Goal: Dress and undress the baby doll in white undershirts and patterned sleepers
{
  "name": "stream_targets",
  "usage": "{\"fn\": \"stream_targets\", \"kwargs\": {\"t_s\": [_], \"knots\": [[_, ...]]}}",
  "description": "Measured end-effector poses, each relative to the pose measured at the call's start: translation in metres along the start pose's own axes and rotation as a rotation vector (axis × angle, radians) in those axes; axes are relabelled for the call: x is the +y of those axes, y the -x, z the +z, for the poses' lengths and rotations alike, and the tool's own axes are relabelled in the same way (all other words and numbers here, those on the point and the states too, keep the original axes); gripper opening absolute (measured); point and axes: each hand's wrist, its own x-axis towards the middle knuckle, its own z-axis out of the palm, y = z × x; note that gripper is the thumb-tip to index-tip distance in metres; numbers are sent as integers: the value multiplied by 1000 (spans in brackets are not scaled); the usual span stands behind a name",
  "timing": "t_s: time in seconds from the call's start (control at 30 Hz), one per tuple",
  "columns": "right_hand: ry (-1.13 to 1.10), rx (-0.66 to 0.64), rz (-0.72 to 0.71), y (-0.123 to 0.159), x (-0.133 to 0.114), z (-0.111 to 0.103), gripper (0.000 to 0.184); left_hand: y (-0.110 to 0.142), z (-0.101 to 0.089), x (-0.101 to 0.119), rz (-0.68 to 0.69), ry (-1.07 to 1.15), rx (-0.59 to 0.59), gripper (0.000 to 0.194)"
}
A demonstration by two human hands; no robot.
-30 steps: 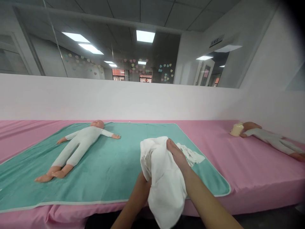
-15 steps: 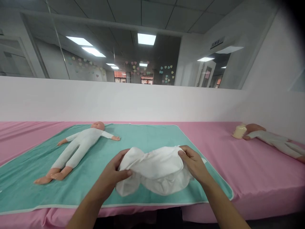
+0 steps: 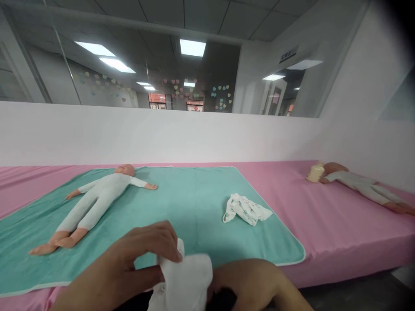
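A soft white cloth (image 3: 191,280) hangs bunched and folded at the front edge of the bed, partly cut off below. My left hand (image 3: 136,255) pinches its upper left part between thumb and fingers. At the cloth's right edge is my right hand (image 3: 249,280), wrist bent and fingers curled in behind the fabric, mostly hidden. Beyond my hands, a crumpled white cloth with a small print (image 3: 246,209) lies on the green mat (image 3: 194,190). A baby doll in a white suit (image 3: 103,194) rests on its back to the left, arms spread.
Pink sheeting (image 3: 285,194) covers the long bed under the mat. Farther right, a cream-coloured bottle (image 3: 315,172) stands beside the head of a second doll (image 3: 359,183). A white wall (image 3: 162,134) with a wide window runs along the back.
Both hands have drawn the white cloth down and closer to me, and it is now more bunched. The printed cloth has come into view. My view has shifted slightly right.
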Motion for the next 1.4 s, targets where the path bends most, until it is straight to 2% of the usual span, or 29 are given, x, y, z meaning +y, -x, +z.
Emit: {"fn": "stream_targets", "kwargs": {"t_s": [0.07,0.1,0.17,0.27,0.33,0.43,0.57,0.63,0.7,0.77,0.83,0.9,0.97,1.07,1.13,1.2,1.3,1.37,1.4], "knots": [[-19,223,67,-2,-11,1,65,-9,14,2,-26,-33,-66,30],[-24,311,88,-3,-17,2,68,-13,21,2,-42,-56,-71,31],[-13,361,117,-7,-27,5,57,-19,33,1,-106,-132,-41,35],[74,333,172,-14,-32,10,24,-25,44,-3,-225,-228,50,40],[179,428,188,-17,-30,9,13,-25,45,-9,-324,-234,130,35],[286,614,154,-19,-30,3,18,-22,44,-22,-447,-76,207,24],[95,764,68,-24,-37,-5,19,-15,53,-49,-407,216,142,37],[-8,779,20,-28,-39,-8,21,-12,65,-64,-419,302,74,44],[-76,775,-28,-32,-38,-11,24,-11,75,-76,-450,410,55,44],[-95,774,-54,-32,-36,-16,27,-11,77,-84,-424,534,153,33],[-25,760,-46,-28,-33,-22,29,-12,68,-85,-294,613,346,20],[107,757,-9,-22,-29,-28,32,-13,52,-79,-142,590,495,24],[212,783,25,-18,-26,-31,34,-15,38,-70,-55,524,488,24],[201,818,26,-17,-21,-32,27,-18,35,-57,-132,388,330,7],[110,793,-8,-20,-20,-30,21,-21,44,-53,-244,291,261,14],[43,730,-41,-23,-20,-28,20,-23,53,-55,-308,226,239,8],[77,637,-36,-25,-21,-28,18,-22,51,-61,-304,184,354,19],[126,633,-16,-24,-21,-29,15,-21,43,-63,-291,171,451,20],[140,658,-13,-24,-20,-30,15,-20,40,-62,-281,175,458,18]]}}
